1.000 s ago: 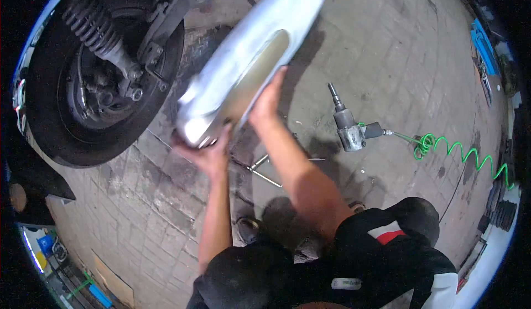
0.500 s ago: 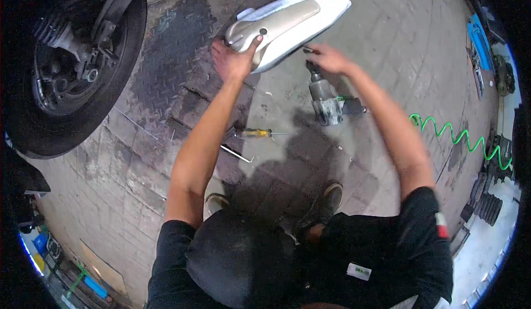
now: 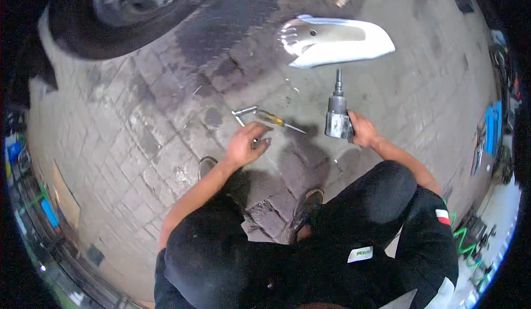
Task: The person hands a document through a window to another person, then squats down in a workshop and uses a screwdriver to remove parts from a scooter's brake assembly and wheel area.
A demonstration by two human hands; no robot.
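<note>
In my right hand (image 3: 362,129) is the handle of a grey impact wrench (image 3: 337,122), whose long socket points away from me. The wrench stands low over the floor. My left hand (image 3: 246,144) is closed over the shaft of a metal socket wrench (image 3: 244,111), its head showing past my fingers; the palm hides most of the shaft. Just right of that hand lies a screwdriver (image 3: 274,119) with a yellow and black handle. Beyond the impact wrench's tip, a silver and white moulded panel (image 3: 343,40) with a round hole rests on the floor, touched by neither hand.
A large black tyre with its wheel (image 3: 127,35) stands at the far left. Dark stains mark the patterned paving (image 3: 138,137). A green coiled air hose (image 3: 462,242) runs at the right, near a blue object (image 3: 492,125). My shoes (image 3: 312,198) are close in front.
My left hand has let go of the panel and come back to the socket wrench. My right hand has moved from the impact wrench's tip to its handle. The view has shifted.
</note>
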